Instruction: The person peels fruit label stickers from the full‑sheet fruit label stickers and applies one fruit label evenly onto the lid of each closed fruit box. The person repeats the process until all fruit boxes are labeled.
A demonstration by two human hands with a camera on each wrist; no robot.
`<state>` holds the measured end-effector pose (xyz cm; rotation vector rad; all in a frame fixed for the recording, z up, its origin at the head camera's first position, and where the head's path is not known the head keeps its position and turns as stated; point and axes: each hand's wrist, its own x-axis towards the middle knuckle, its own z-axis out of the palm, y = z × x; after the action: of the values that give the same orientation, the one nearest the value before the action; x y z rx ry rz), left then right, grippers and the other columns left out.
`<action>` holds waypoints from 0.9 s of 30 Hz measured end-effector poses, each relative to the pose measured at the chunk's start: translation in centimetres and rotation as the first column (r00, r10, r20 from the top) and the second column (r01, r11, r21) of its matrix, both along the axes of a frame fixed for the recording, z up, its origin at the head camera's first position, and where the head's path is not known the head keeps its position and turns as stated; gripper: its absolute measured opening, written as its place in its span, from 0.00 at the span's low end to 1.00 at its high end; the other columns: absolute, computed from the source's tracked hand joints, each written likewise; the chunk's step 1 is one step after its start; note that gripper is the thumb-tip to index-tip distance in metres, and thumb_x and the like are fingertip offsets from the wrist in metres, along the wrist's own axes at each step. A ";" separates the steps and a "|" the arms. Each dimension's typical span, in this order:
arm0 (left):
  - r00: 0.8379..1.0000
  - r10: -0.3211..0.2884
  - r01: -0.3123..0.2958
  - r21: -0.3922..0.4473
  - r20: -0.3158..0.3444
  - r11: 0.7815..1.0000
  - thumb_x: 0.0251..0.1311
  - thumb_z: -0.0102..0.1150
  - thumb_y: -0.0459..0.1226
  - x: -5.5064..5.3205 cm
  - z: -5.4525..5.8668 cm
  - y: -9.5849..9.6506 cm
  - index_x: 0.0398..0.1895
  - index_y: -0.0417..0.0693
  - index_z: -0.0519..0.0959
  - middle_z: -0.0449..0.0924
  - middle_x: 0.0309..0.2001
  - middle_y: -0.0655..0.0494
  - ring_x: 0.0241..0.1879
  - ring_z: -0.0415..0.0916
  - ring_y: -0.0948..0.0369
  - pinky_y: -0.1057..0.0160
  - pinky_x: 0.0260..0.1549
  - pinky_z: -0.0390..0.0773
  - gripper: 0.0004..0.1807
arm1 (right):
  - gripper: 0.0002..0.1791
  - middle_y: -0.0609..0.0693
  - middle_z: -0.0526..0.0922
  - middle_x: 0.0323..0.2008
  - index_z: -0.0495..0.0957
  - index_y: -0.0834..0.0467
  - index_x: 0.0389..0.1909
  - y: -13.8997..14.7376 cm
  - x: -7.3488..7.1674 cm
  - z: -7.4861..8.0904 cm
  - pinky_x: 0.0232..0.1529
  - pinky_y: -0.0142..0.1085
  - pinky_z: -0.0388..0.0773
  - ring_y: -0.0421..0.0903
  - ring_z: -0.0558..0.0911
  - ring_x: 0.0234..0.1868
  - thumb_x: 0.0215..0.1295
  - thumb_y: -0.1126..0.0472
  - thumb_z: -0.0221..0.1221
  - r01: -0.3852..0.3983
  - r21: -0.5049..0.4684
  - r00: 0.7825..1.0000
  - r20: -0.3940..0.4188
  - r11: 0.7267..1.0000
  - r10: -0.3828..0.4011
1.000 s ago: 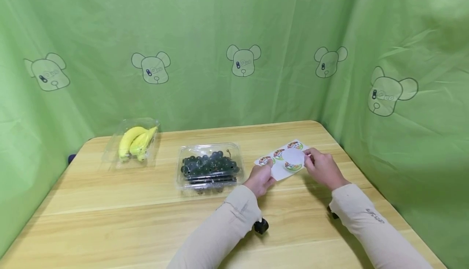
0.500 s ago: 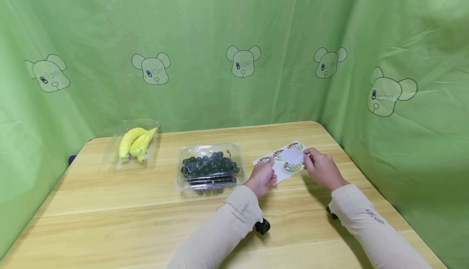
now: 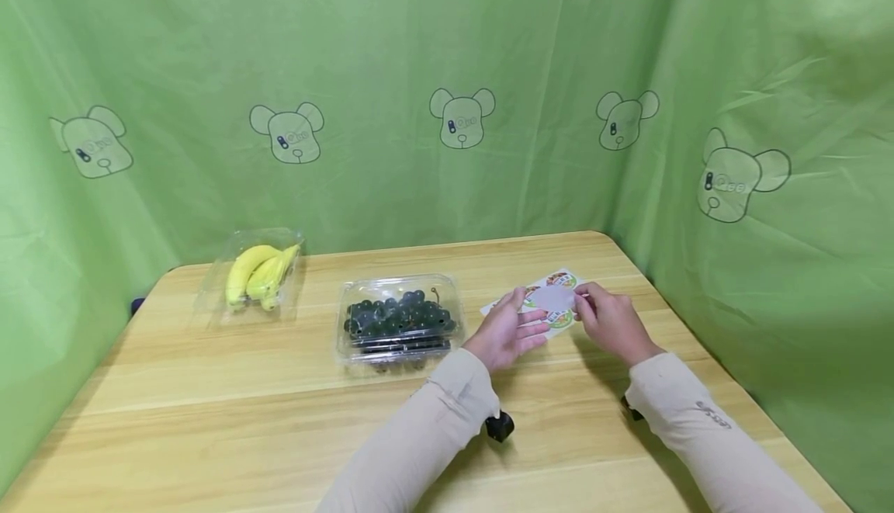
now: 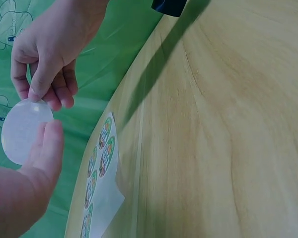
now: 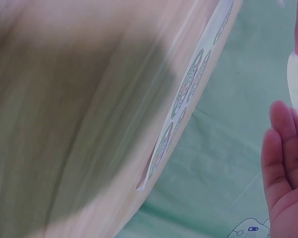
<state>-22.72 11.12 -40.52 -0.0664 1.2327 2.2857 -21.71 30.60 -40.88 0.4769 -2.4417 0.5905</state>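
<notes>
My right hand (image 3: 615, 323) pinches the edge of a round sticker (image 3: 552, 299), its plain whitish back turned toward the head camera. In the left wrist view the sticker hangs from the thumb and fingertips, above the table. My left hand (image 3: 508, 334) is opened out with the palm up and its fingers reaching toward the sticker; the fingertips (image 4: 52, 130) overlap its lower edge in the left wrist view. Beneath both hands a white sticker sheet (image 4: 107, 203) with several round fruit-printed stickers lies on the table, one corner bent up. In the head view the left hand hides part of it.
Left of the hands stands a lidded clear plastic box (image 3: 400, 282) of dark grapes (image 3: 398, 317). Farther left, a clear container (image 3: 216, 296) holds yellow bananas (image 3: 254, 276). The wooden table (image 3: 265, 428) ends at green curtains (image 3: 377, 187) behind and at both sides.
My left hand has let go of the sticker sheet and turned palm up with its fingers spread. The sheet has dropped to the table, while my right hand keeps the round sticker nearly in place.
</notes>
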 end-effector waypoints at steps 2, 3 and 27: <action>1.000 -0.012 0.012 0.007 -0.007 1.000 0.74 0.42 0.50 0.0 0.1 -0.1 0.73 0.52 0.59 0.73 0.58 0.37 0.60 0.68 0.38 0.43 0.57 0.72 0.28 | 0.03 0.51 0.82 0.22 0.77 0.68 0.36 -0.2 0.1 0.1 0.21 0.39 0.80 0.48 0.82 0.23 0.64 0.73 0.56 -0.009 0.004 1.000 -0.010 1.000 0.009; 1.000 -0.017 0.017 0.010 -0.010 1.000 0.74 0.42 0.50 -0.1 0.1 -0.1 0.72 0.52 0.60 0.73 0.58 0.38 0.60 0.68 0.39 0.44 0.57 0.73 0.28 | 0.03 0.50 0.82 0.22 0.77 0.68 0.37 -0.3 0.1 0.1 0.20 0.39 0.79 0.48 0.82 0.23 0.64 0.73 0.56 -0.012 0.004 1.000 -0.012 1.000 0.012; 0.996 -0.013 0.009 -0.050 -0.083 0.999 0.75 0.38 0.50 -0.6 0.9 -1.1 0.63 0.36 0.68 0.63 0.67 0.40 0.57 0.72 0.43 0.46 0.60 0.71 0.28 | 0.08 0.56 0.85 0.27 0.82 0.67 0.34 -0.2 -0.4 -0.3 0.27 0.37 0.84 0.48 0.84 0.26 0.57 0.80 0.60 -0.166 -0.022 0.986 0.001 0.986 0.166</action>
<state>-23.28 9.99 -39.61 0.0184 1.3289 2.2694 -22.13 30.38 -41.18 0.6754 -2.4109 0.6859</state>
